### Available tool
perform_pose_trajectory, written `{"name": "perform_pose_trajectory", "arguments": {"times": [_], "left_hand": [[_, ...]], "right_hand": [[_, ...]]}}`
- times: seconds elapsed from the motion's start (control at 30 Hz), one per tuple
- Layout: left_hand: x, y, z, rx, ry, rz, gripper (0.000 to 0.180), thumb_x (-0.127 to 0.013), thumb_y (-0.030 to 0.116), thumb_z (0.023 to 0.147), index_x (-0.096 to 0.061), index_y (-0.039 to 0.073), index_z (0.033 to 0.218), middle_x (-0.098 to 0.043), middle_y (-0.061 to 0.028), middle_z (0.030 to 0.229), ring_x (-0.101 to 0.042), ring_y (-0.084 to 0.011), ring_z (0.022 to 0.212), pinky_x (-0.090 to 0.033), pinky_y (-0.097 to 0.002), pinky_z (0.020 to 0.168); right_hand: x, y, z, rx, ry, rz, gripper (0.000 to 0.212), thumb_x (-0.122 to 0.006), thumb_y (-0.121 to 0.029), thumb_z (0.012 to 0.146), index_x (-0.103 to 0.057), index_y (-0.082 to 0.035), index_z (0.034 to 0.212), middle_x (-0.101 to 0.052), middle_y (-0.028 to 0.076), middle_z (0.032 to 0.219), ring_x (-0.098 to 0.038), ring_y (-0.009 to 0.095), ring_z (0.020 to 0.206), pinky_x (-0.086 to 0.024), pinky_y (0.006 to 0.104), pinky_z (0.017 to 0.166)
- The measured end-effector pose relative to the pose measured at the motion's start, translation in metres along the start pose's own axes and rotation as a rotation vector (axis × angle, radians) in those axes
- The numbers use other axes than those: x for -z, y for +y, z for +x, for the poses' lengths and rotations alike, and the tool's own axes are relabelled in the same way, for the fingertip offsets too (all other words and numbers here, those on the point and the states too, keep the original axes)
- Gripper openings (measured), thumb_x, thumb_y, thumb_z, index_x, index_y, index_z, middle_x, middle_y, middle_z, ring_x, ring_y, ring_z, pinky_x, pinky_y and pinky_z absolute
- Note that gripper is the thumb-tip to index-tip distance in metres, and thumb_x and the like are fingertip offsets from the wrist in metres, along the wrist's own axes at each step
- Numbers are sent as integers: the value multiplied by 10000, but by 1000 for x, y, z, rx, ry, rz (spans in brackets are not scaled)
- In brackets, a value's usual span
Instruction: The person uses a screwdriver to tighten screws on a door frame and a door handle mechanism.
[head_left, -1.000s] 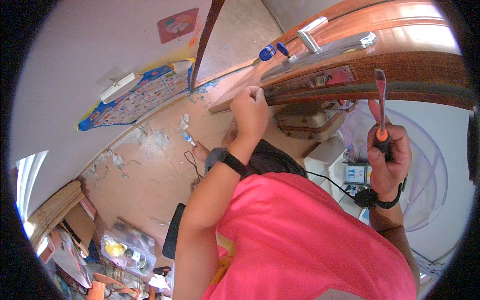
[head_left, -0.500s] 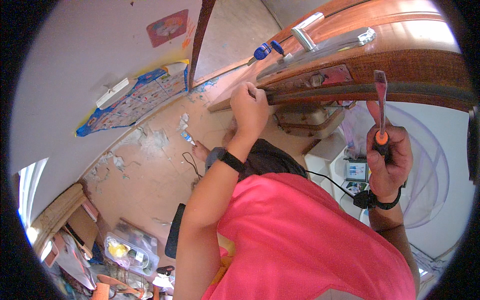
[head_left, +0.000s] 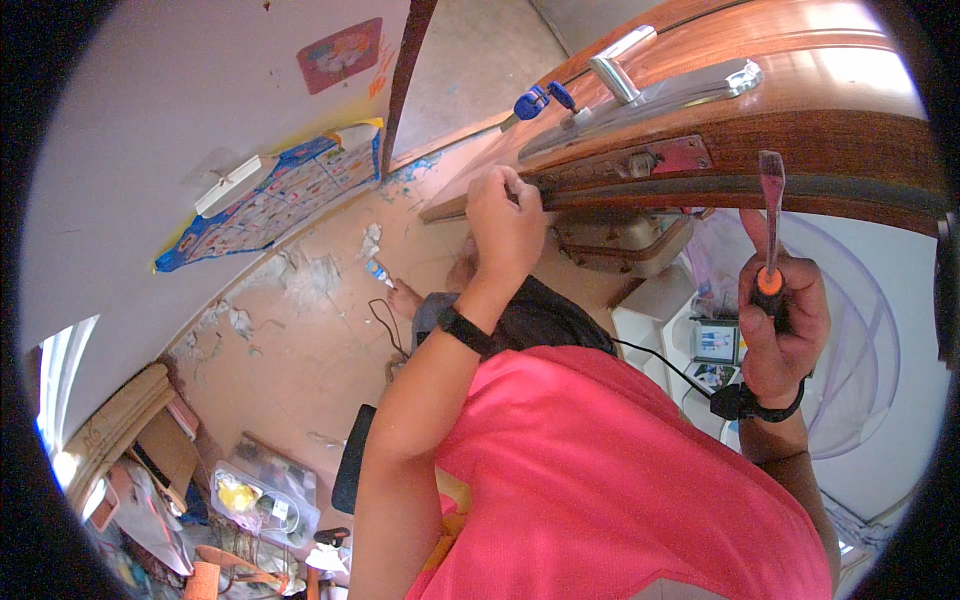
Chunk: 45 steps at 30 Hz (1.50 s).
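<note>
My right hand [head_left: 785, 325] is closed round the black and orange handle of a flat-blade screwdriver [head_left: 772, 215]. Its blade points up, in front of the edge of a brown wooden door [head_left: 830, 140]. My left hand [head_left: 505, 222] is closed at the door's edge, left of the lock faceplate [head_left: 625, 163]; what its fingers pinch, if anything, is hidden. On the door's face are a silver lever handle [head_left: 620, 70] and its long backplate [head_left: 645, 108]. A key with a blue head [head_left: 531, 102] and a blue piece beside it show at the lock.
Torn white scraps [head_left: 237, 320] and a small tube [head_left: 377, 271] lie on the floor by my foot. A clear plastic box [head_left: 262, 510] of odds and ends stands lower left. A brown case [head_left: 620, 240], white shelf [head_left: 655, 315] and mesh cover [head_left: 860, 340] are beyond the door edge.
</note>
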<state>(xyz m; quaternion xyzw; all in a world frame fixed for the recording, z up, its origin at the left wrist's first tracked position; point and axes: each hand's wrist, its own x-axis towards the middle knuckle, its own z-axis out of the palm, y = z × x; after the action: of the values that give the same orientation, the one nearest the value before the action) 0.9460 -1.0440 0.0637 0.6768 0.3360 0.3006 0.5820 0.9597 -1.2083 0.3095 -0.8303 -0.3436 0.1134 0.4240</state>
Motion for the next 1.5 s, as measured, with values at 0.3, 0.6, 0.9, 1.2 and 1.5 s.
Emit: {"name": "perform_pose_trajectory", "arguments": {"times": [0.3, 0.6, 0.9, 1.2, 1.5], "left_hand": [[17, -10, -5, 259, -38, -181, 165, -667, 102, 792, -648, 3, 923, -628, -157, 826, -601, -299, 806, -482, -357, 753], [7, -6, 1, -218, 121, 47, 82, -644, 49, 789, -663, 9, 858, -642, -168, 818, -577, -340, 817, -467, -406, 762], [13, 1, 11, -332, 48, 174, 15, -561, -6, 806, -566, 3, 818, -563, -171, 784, -519, -371, 775, -425, -436, 722], [14, 4, 5, -212, 22, 63, 32, -562, -7, 810, -550, 5, 836, -555, -170, 805, -512, -369, 797, -412, -445, 722], [15, 7, 8, -106, 76, 82, 74, -568, 75, 876, -595, 6, 872, -596, -179, 817, -580, -342, 772, -454, -404, 710]], "right_hand": [[-5, 2, 4, 5, 27, -2, 345, -714, -212, 823, -525, -12, 1031, -495, 314, 1294, -461, 356, 1262, -315, 437, 1054], [-10, 1, 11, 63, 55, -46, 351, -707, -244, 824, -488, -25, 991, -542, 69, 843, -441, 94, 677, -353, 212, 629], [-6, 2, 12, 38, 35, -92, 286, -672, -188, 839, -477, -36, 984, -526, 277, 1255, -443, 78, 680, -352, 206, 590], [-5, 2, 11, 29, 63, -106, 280, -672, -183, 834, -474, -37, 966, -545, 264, 1228, -446, 77, 685, -360, 205, 595], [-16, -2, 17, 45, 99, -64, 346, -694, -254, 834, -483, -28, 991, -576, 101, 913, -436, 84, 679, -360, 217, 625]]}}
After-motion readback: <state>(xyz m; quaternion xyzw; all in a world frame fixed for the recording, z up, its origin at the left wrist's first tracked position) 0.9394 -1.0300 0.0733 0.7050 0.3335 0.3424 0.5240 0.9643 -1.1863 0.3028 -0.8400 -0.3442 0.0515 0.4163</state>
